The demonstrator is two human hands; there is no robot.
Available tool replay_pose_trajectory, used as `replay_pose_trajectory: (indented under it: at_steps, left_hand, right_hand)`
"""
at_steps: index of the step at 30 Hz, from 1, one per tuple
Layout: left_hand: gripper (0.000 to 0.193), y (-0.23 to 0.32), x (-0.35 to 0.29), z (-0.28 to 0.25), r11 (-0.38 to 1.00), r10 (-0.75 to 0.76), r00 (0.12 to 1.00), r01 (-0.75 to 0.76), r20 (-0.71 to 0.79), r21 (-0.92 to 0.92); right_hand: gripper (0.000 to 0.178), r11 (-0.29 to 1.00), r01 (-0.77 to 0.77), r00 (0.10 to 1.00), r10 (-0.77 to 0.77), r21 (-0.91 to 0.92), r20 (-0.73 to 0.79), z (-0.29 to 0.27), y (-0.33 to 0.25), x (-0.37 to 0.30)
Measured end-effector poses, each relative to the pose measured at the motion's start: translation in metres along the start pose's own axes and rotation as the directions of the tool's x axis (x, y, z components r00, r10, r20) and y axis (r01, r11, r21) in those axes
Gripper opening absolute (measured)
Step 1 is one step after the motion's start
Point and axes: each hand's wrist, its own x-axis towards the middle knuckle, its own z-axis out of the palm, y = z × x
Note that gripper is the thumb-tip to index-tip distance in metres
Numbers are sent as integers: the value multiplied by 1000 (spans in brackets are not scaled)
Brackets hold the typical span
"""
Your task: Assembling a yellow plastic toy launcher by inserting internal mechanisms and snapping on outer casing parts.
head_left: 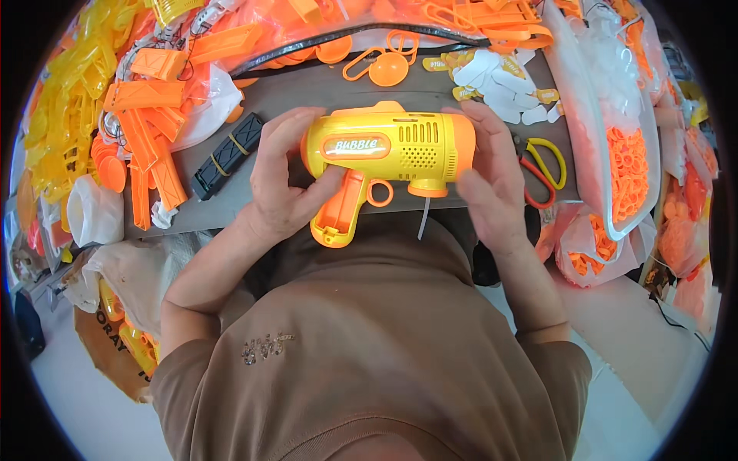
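Observation:
A yellow and orange toy bubble gun (396,165) is held level above the near side of the table, its handle pointing down. My left hand (280,180) grips its rear end, with the thumb by the top of the orange handle. Around the orange front ring (463,144) close the fingers and thumb of my right hand (496,180). A thin pale tube or strip (424,219) hangs below the round yellow neck under the barrel. The handle's lower end shows an open-looking recess. The fingertips behind the gun are hidden.
Left lie a black banded bundle (224,157) and orange plastic parts (146,138). Orange pieces (388,69) and white stickers (500,84) lie at the back. Scissors (542,173) with red and yellow handles rest at right, beside a bag of small orange parts (626,173).

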Motion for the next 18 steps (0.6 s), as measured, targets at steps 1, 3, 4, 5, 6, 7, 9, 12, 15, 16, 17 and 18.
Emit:
replay_pose_trajectory:
  at_steps: [1, 3, 4, 5, 6, 7, 9, 12, 15, 16, 17, 18]
  left_hand:
    - [59, 3, 1, 0, 998, -58, 998, 58, 22, -26]
    - [63, 12, 7, 3, 988, -88, 993, 98, 79, -123]
    - [66, 17, 10, 4, 965, -128, 981, 157, 145, -208]
    - [74, 24, 11, 5, 904, -232, 953, 285, 195, -319]
    - [75, 26, 14, 0, 923, -238, 942, 295, 237, -246]
    - [77, 26, 18, -6, 937, -244, 926, 301, 287, -177]
    - [54, 34, 34, -21, 956, -292, 939, 279, 183, 95]
    - [26, 19, 27, -34, 796, -515, 852, 433, -95, -424]
    - [19, 20, 23, -45, 767, -571, 797, 433, -196, -473]
    - [19, 19, 22, -47, 821, -506, 832, 385, -225, -422]
    - [19, 19, 20, -49, 867, -439, 864, 334, -248, -369]
    - [20, 19, 18, -47, 886, -405, 882, 314, -239, -340]
  right_hand:
    - [67, 1000, 13, 1000, -13, -5, 3, 3, -4, 3]
    - [65, 954, 222, 975, -222, -200, 24, 13, -23, 10]
    - [59, 940, 240, 970, -244, -241, 17, 25, -43, 15]
    - [59, 937, 252, 967, -254, -240, 27, 32, -51, 20]
    - [55, 707, 477, 874, -442, -522, 200, 39, -57, 26]
    - [53, 344, 630, 742, -532, -696, 408, 46, -59, 29]
    - [44, 94, 645, 701, -468, -758, 538, 73, -50, 28]
    - [38, -8, 631, 703, -416, -776, 576, 99, -7, 26]
    - [35, -64, 642, 643, -498, -764, 581, 112, 22, 25]
    - [34, -50, 640, 654, -488, -766, 578, 115, 29, 27]
    - [33, -38, 638, 665, -477, -769, 575, 116, 33, 28]
    - [33, -37, 641, 664, -474, -767, 578, 115, 33, 28]
